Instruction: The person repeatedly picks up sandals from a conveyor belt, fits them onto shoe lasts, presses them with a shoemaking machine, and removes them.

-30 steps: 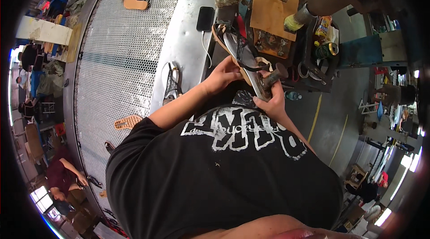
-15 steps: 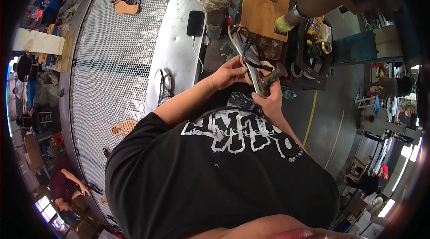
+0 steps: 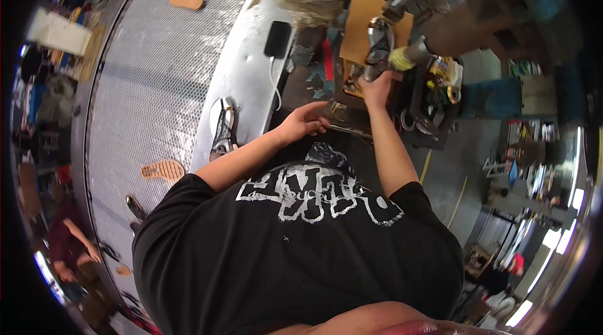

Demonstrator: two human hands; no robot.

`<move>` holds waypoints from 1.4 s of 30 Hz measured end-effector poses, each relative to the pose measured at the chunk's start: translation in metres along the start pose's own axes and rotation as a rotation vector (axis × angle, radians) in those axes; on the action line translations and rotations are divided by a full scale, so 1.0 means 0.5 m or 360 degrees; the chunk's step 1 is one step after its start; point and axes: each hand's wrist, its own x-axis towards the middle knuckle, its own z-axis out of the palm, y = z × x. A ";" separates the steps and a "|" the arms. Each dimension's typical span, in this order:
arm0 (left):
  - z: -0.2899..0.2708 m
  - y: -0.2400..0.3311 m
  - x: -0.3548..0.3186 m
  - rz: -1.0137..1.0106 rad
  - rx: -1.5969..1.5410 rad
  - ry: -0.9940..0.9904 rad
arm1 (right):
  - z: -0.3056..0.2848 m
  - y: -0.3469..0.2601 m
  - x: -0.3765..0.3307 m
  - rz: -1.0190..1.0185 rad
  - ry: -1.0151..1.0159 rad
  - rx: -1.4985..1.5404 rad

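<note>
From where I stand, the right hand (image 3: 377, 88) is stretched out toward the far side, fingers closed round the near, heel end of a strappy sandal (image 3: 380, 39). The sandal points away from the person, its toe over a tan board (image 3: 357, 28); I can't tell whether it rests there or is held just above. It's a tight spot: a metal rod with a yellow-wrapped end (image 3: 402, 58) sits just beside the sandal on the right, and a second metal rod (image 3: 405, 0) slants in near its toe.

The left hand (image 3: 303, 124) hangs loosely with its fingers half curled and slightly spread, by the near edge of the dark workbench (image 3: 306, 87). I can't make out whether the index finger touches that edge. There is a gap between the two hands, and the right forearm passes over the near edge beyond it.

Left of the bench runs a pale metal shelf (image 3: 248, 61). A dark phone (image 3: 277, 39) lies close to its right edge, the white cable (image 3: 272, 77) trailing along that side. Another sandal (image 3: 223, 122) lies nearer, on the same shelf. Farther left spreads a perforated metal surface (image 3: 157, 77), with a tan sole (image 3: 162, 170) on its near part. On the right, a dark tray (image 3: 419, 105) holding a can (image 3: 451, 94) stands close by the right forearm, and past it a yellow line (image 3: 426, 166) marks the floor.
</note>
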 end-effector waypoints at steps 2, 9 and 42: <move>-0.018 -0.022 -0.042 0.0023 0.0045 0.0117 | 0.009 0.007 0.021 -0.0125 0.0097 0.0106; -0.086 -0.037 -0.289 0.0498 0.0492 0.1288 | -0.031 0.058 0.023 -0.0458 0.0505 -0.0153; -0.083 -0.098 -0.613 0.0869 0.0378 0.1622 | 0.414 -0.258 -0.650 -0.1392 -0.1806 0.0573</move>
